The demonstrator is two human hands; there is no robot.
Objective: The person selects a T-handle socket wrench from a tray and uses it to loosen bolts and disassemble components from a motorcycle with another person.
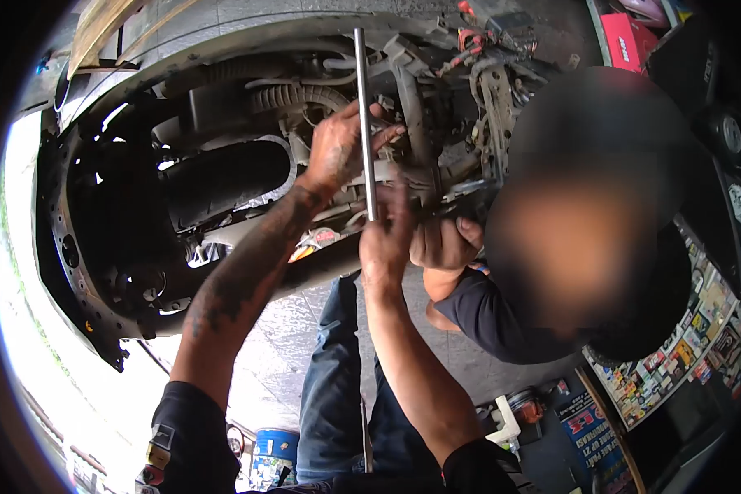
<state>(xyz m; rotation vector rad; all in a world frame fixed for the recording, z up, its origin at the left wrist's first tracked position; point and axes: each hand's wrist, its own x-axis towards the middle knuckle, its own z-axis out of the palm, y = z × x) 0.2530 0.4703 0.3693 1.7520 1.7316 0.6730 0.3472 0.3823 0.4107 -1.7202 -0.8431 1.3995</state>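
Observation:
A long, bright metal bar [365, 115] stands lengthwise across the opened motor scooter frame [420, 123]. My right hand [384, 251] is closed at the bar's lower end, its upper fingers smeared by motion. Further up, my left hand [337, 148] reaches into the frame behind the bar, fingers apart and stretched toward the parts there. Whether those fingers touch the bar or the parts, I cannot tell. A ribbed hose [300, 99] runs just above my left hand. Close beside my right hand is a co-worker's closed hand [446, 244].
The co-worker's capped head [597, 123] and dark sleeve [498, 317] fill the right side. Exposed wiring [473, 41] lies at the top. A sticker-covered panel [675, 354] stands at right, and a blue drum [276, 445] below. Grey tiles [284, 329] cover the floor.

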